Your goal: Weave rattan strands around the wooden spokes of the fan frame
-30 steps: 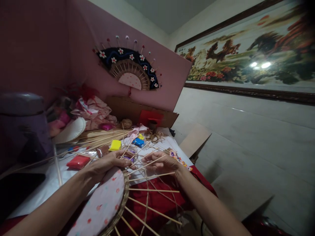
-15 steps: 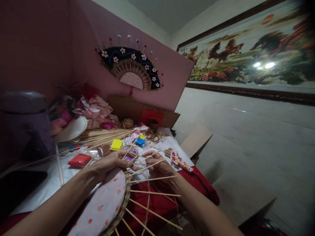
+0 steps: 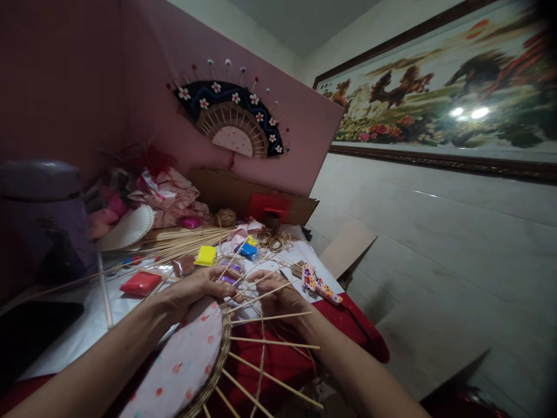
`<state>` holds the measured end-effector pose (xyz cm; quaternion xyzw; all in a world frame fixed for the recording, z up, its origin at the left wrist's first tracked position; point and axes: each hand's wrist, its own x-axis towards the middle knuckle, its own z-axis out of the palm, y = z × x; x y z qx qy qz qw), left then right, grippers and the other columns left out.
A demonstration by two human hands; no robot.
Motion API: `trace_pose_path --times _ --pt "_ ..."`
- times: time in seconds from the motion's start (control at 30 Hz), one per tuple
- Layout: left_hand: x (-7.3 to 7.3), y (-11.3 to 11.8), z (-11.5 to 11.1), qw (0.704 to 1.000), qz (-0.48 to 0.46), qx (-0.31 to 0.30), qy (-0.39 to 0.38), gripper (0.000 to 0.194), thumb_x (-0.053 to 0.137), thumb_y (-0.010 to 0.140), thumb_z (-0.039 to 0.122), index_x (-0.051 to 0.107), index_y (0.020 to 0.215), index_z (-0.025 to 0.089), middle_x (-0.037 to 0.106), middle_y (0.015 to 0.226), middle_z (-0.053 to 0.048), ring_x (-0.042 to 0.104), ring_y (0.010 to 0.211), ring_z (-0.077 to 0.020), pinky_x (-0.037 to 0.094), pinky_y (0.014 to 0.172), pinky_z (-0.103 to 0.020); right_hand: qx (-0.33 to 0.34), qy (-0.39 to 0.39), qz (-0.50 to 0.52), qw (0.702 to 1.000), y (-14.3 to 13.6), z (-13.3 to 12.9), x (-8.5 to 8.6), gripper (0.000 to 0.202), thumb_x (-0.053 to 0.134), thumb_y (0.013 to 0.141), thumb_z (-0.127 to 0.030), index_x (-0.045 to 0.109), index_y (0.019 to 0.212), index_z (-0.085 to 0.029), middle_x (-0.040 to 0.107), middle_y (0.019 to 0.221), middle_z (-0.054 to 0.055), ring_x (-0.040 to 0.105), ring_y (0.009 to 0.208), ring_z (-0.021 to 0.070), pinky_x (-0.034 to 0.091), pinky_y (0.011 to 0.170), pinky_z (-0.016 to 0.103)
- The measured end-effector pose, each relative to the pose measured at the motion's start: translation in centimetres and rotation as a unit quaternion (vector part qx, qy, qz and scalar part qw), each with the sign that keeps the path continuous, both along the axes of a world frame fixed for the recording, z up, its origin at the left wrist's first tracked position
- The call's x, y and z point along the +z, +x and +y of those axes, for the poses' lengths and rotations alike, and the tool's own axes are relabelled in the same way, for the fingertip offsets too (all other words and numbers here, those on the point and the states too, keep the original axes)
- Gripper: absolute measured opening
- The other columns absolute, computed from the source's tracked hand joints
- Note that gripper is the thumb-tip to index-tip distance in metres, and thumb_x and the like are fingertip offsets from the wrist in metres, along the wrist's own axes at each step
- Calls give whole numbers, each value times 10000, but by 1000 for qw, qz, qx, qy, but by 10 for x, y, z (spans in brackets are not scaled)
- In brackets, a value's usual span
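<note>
A half-round fan [image 3: 183,360], covered in pale dotted cloth, lies tilted in front of me. Braided twine [image 3: 224,348] edges its curve, and thin wooden sticks [image 3: 274,342] fan out from it. My left hand [image 3: 209,287] grips the fan at its upper end, fingers closed round the edge and the base of the sticks. Among the upper sticks, my right hand [image 3: 276,293] pinches a strand of twine. More twine [image 3: 262,360] runs loosely across the lower sticks. The right fingertips are partly hidden behind sticks.
Clay packs in red [image 3: 140,284], yellow [image 3: 205,256] and blue [image 3: 248,251] lie on the table beside a bundle of sticks [image 3: 187,241]. A flowered glue gun [image 3: 319,285] rests at the right. A finished fan [image 3: 235,113] hangs on the pink board behind.
My right hand has shifted slightly left, its fingers closing in nearer the sticks and twine. The left hand and the fan stay nearly still.
</note>
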<state>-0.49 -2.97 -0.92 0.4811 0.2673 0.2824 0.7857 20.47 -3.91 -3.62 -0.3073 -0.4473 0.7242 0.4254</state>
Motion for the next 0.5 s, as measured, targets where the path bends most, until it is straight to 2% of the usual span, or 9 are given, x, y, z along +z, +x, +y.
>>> trace_pose_path --times 0.2,0.5 --pt "2 1 0 1000 10 4 1 296 711 594 131 627 877 149 692 748 -76 615 593 -151 479 569 -250 19 -3 -3 1000 0 1 -3 210 674 621 -160 651 830 -164 307 437 -114 139 378 26 114 348 149" --pt "5 2 -3 1000 3 9 -10 260 699 610 118 609 852 155 689 728 -70 617 611 -149 478 610 -262 19 -1 -13 1000 1 0 -3 211 676 615 -168 661 825 -169 303 424 -113 135 382 30 117 359 159"
